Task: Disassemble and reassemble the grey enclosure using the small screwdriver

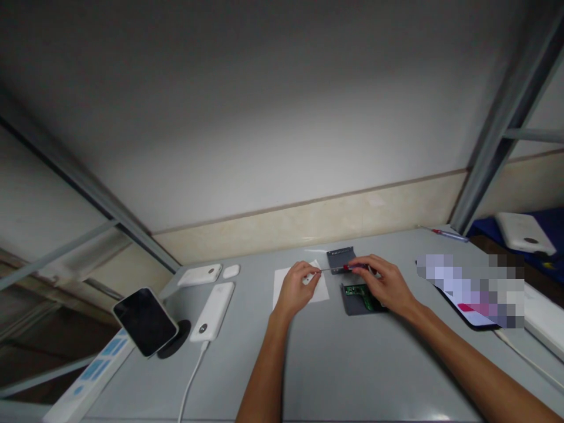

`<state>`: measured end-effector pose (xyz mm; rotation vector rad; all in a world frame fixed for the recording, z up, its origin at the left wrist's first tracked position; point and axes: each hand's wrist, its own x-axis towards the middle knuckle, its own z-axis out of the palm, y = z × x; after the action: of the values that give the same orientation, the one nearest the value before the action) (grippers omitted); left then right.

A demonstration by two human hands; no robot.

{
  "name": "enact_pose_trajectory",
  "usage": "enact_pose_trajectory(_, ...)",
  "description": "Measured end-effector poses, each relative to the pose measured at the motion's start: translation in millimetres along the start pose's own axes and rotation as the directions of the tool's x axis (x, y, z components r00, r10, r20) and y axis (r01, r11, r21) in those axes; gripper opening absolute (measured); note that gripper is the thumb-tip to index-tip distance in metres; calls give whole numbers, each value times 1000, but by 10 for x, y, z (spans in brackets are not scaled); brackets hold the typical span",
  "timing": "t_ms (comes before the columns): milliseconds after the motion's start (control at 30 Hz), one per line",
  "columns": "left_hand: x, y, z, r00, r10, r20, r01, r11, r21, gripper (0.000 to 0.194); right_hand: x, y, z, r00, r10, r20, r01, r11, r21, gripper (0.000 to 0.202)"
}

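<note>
In the lower right-centre of the frame, a shallow dark tray (pixel 352 306) held a green circuit board (pixel 356 290). The right hand (pixel 382 281) arched over it, gripping a red-handled screwdriver (pixel 332 269) that pointed left. The left hand (pixel 297 289) curled its fingers at the tip; whether they pinched anything, I couldn't tell.

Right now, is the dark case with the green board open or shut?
Open: the green board shows uncovered in the dark case, partly behind the right hand.
</note>
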<state>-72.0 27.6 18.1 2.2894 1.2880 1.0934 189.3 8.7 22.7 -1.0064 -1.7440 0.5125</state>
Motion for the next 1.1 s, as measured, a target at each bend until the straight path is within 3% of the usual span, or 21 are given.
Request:
enact_pose_trajectory(333, 6, 24, -4, 1000, 6, -5, -6, 1000, 3, 15, -1, -13, 21, 1000, 14, 26, -14, 1000, 10, 21)
enact_pose_trajectory(600, 4, 97, 3, 992, 99, 82, -111, 981, 158, 16, 0, -16, 18, 999, 39, 4, -38, 997, -67, 22)
enact_pose_trajectory(800, 5, 171, 61, 986, 139, 91, -154, 970, 187, 14, -7, -81, 60, 989, 120, -86, -116, 992, 56, 31)
enact_pose_trajectory(1100, 0, 343, 159, 976, 182, 120, -202, 962, 185, 16, 25, -199, 39, 981, 148, -122, -127, 978, 165, 25)
